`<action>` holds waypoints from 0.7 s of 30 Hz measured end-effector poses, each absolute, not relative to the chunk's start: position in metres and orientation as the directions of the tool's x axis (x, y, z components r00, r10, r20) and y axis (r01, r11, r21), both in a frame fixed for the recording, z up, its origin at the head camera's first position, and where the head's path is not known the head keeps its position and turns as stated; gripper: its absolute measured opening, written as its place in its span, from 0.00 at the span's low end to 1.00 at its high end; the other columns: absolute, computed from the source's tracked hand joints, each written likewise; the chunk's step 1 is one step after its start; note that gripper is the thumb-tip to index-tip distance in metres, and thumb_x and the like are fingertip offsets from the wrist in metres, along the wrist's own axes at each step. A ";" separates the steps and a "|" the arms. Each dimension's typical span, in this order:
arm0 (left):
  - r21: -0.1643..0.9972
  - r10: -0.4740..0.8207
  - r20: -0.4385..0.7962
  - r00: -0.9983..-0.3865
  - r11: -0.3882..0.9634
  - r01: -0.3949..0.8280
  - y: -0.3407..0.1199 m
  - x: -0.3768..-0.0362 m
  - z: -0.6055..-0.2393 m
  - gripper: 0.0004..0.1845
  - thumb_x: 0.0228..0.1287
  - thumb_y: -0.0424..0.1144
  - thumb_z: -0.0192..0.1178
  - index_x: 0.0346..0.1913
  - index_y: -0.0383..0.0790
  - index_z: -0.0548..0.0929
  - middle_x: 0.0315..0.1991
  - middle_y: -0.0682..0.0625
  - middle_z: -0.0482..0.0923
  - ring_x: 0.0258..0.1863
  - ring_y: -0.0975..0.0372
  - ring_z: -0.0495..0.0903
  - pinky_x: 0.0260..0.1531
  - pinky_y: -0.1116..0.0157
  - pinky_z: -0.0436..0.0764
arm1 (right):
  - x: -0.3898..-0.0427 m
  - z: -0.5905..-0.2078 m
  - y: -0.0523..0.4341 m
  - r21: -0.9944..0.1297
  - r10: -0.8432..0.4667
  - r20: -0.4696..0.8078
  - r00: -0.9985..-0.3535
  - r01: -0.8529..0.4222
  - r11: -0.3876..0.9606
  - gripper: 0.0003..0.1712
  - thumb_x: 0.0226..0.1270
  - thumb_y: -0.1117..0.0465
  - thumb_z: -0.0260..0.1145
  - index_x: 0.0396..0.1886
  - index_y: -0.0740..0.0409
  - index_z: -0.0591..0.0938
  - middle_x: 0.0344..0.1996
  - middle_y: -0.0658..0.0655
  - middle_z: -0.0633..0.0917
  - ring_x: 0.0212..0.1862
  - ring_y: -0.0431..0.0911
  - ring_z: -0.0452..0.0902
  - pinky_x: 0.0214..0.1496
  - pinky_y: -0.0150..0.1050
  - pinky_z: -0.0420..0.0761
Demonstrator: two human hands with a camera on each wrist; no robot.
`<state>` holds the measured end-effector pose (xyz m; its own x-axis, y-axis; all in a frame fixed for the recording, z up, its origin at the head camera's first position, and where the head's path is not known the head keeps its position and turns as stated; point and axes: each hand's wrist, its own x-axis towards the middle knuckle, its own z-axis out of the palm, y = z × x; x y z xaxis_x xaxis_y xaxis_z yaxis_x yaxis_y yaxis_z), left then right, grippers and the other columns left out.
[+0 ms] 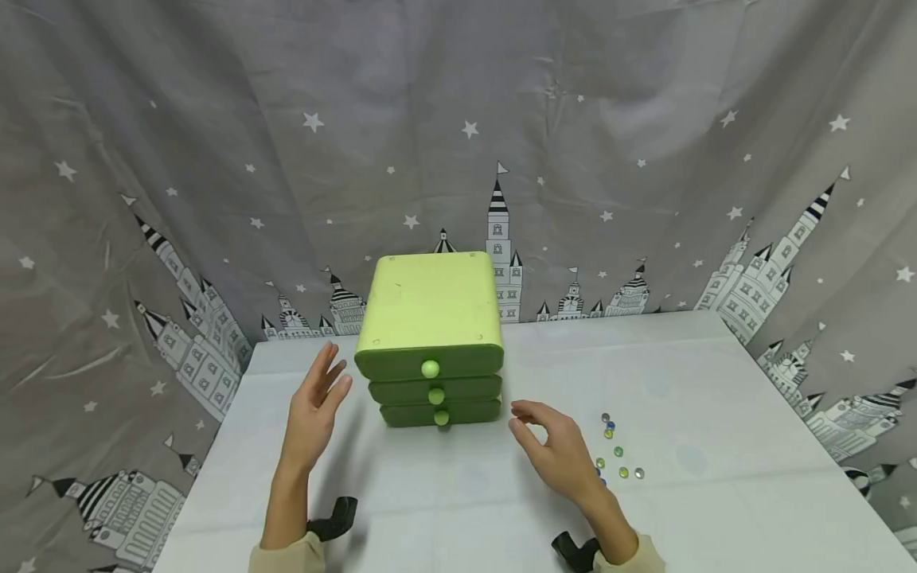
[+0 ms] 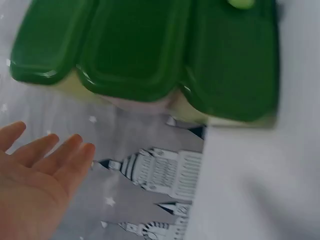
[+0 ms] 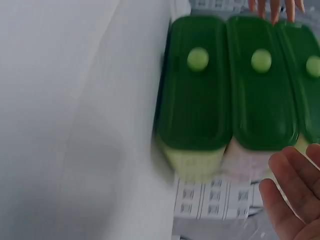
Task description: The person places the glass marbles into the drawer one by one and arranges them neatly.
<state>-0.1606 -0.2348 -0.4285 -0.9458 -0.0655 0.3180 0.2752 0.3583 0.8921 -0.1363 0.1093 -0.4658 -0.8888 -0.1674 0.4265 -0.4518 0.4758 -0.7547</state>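
Fingers of the left hand (image 1: 313,414) are straight and slightly spread, holding nothing; the hand hovers just beside the left side of the green three-drawer organizer (image 1: 431,338), not touching it. Fingers of the right hand (image 1: 555,455) are relaxed and loosely bent, likewise holding nothing, near the organizer's lower right front corner and apart from it. Organizer stands upright near the middle of the white table (image 1: 716,382), towards its far edge, all three drawers pushed in. Each drawer front carries a round light-green knob (image 1: 430,368). Glass marbles (image 1: 618,455) lie scattered on the table just right of the right hand. Behind the table hangs a grey castle-and-star backdrop (image 1: 215,159).
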 end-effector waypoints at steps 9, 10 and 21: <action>0.904 -0.093 0.334 -0.938 0.314 0.291 -0.215 -0.168 -0.408 0.32 0.77 0.39 0.52 0.78 0.40 0.55 0.76 0.46 0.55 0.73 0.51 0.59 0.68 0.47 0.61 | -0.130 -0.463 0.083 -0.808 -0.278 0.393 -0.876 -0.473 0.350 0.19 0.70 0.59 0.65 0.58 0.58 0.81 0.54 0.53 0.83 0.53 0.47 0.80 0.55 0.45 0.80; 0.905 -0.102 0.335 -0.937 0.310 0.290 -0.213 -0.171 -0.408 0.32 0.77 0.38 0.52 0.78 0.40 0.56 0.76 0.46 0.55 0.73 0.51 0.59 0.68 0.47 0.61 | -0.130 -0.463 0.080 -0.813 -0.290 0.388 -0.875 -0.473 0.340 0.20 0.71 0.58 0.65 0.59 0.58 0.80 0.55 0.54 0.82 0.54 0.48 0.79 0.55 0.46 0.80; 0.925 -0.157 0.331 -0.931 0.250 0.287 -0.203 -0.191 -0.401 0.30 0.76 0.43 0.53 0.76 0.39 0.61 0.75 0.50 0.56 0.71 0.54 0.62 0.67 0.56 0.65 | -0.126 -0.462 0.061 -0.798 -0.382 0.347 -0.857 -0.484 0.360 0.24 0.73 0.52 0.63 0.64 0.57 0.77 0.60 0.54 0.79 0.58 0.45 0.76 0.57 0.46 0.78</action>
